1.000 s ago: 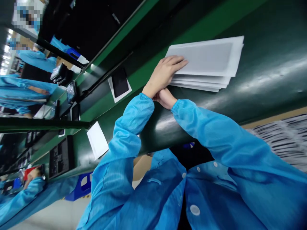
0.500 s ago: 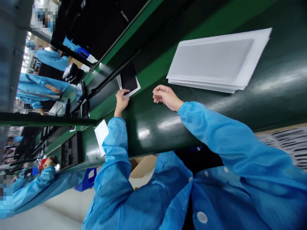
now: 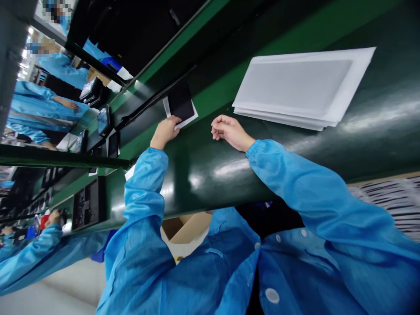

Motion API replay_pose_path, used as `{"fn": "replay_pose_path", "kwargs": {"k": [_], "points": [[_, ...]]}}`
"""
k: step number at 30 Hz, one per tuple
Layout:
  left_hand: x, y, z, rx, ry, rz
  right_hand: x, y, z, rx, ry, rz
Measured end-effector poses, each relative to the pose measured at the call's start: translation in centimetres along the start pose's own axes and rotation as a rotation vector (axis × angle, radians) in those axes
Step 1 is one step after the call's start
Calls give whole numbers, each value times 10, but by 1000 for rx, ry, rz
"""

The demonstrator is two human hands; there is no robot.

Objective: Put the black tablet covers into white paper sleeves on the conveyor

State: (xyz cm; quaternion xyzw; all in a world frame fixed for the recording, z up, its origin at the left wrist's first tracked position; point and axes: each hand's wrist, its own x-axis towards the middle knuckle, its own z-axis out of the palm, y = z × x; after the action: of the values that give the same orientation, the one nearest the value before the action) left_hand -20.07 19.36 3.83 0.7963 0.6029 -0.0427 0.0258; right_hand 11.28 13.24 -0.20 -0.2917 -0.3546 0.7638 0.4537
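Observation:
My left hand (image 3: 166,131) touches the near edge of a flat black rectangular piece (image 3: 181,103), which lies on a white sheet (image 3: 194,115). The thumb and fingertips rest at its lower corner, and whether they pinch it is hard to tell. My right hand (image 3: 227,130) hovers over or rests on the green bench with its fingers curled together; anything inside them is hidden. Just beyond it lies a stack of white translucent sheets or sleeves (image 3: 295,85).
The green bench (image 3: 203,175) runs to the far left, bearing a black tray (image 3: 89,203) and dark devices (image 3: 104,120). A green bar (image 3: 65,156) crosses at left. People in blue work there. A cardboard box (image 3: 190,227) sits below the edge.
The view has shifted slightly. My left hand has turned and now reaches the black piece's near edge from further left. My right hand keeps its curled pose.

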Motion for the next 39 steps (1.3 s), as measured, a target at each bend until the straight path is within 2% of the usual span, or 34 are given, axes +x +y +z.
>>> {"fn": "replay_pose_path", "kwargs": {"k": [3,6,8,10,14,18,21,25,34,39], "points": [[10,12,-5,126,-54,12,0,1,0,-6,-2,-5],[18,24,-7,144,-59,12,-1,0,0,-7,13,-3],[17,32,-9,86,9,9,-2,-2,0,-6,11,3],[8,42,-10,24,140,-2,-3,-3,-1,2,-2,18],[-37,74,-2,-8,370,-30,-1,-1,-4,34,-28,70],[-96,112,20,-77,458,12,1,4,-4,41,-45,79],[-128,129,36,-128,492,28,1,5,-4,-24,-57,51],[-145,133,49,-160,526,13,-1,5,-4,-152,-90,9],[-140,135,55,-196,485,39,-6,12,-4,-313,-147,-42],[-140,137,57,-243,522,84,-2,21,-4,-441,-59,-92]]}}
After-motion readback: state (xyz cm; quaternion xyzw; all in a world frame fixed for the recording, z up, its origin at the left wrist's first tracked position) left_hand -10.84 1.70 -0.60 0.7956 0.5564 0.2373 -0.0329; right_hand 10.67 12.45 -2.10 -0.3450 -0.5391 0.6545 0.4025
